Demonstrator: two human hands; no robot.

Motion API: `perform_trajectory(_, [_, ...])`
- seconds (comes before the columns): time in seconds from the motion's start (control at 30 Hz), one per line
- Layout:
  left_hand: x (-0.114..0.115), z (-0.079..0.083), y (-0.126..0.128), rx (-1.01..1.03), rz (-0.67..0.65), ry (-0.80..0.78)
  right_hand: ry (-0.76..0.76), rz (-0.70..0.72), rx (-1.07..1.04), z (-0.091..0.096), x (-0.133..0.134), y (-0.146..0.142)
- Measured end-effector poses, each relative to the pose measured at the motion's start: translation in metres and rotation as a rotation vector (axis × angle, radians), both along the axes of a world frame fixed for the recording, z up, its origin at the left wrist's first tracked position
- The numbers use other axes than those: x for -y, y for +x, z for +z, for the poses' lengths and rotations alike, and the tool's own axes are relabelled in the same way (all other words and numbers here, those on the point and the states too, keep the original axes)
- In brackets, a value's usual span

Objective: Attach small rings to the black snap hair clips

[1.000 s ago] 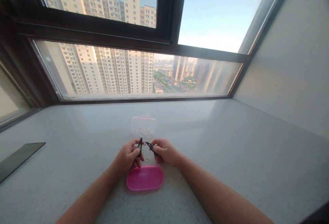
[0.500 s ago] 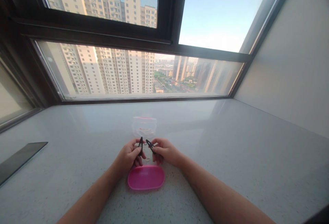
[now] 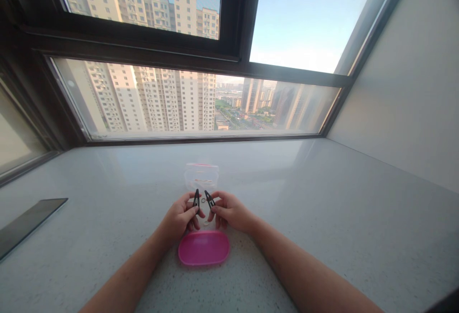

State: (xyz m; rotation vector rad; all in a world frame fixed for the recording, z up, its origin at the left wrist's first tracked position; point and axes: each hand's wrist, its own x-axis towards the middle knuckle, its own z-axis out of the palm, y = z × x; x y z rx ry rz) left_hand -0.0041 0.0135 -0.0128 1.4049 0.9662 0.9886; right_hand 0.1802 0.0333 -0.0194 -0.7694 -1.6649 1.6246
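Note:
My left hand (image 3: pixel 183 213) is closed on a black snap hair clip (image 3: pixel 196 199), pinched upright between thumb and fingers. In my right hand (image 3: pixel 227 210) is a second black hair clip (image 3: pixel 209 199), its tip leaning left toward the first. The two clips are close but apart. Between the hands, a small dark ring (image 3: pixel 203 200) and a pale ring (image 3: pixel 206 223), partly hidden, lie on the counter. Just in front of my hands sits a shallow pink oval tray (image 3: pixel 203 261). Beyond them is a clear zip bag (image 3: pixel 201 172) with small thin items inside.
A pale speckled counter (image 3: pixel 304 198) runs up to a dark-framed window (image 3: pixel 201 63). At the left lies a flat dark glossy device (image 3: pixel 32 222). A white wall (image 3: pixel 405 107) bounds the right side.
The clip in my right hand has turned more upright, and that hand has shifted slightly up. More of the dark ring shows between the clips. The tray and bag stay put.

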Motion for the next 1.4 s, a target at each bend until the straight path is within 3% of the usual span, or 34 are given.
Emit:
perform_trajectory(0.77, [0.0006, 0.0031, 0.0015, 0.007, -0.005, -0.058, -0.134, 0.060, -0.063, -0.0029, -0.0042, 0.0016])
perform_trajectory(1.4, [0.0000, 0.0012, 0.0004, -0.029, -0.022, -0.042, -0.114, 0.024, -0.014, 0.0001, -0.0017, 0.0000])
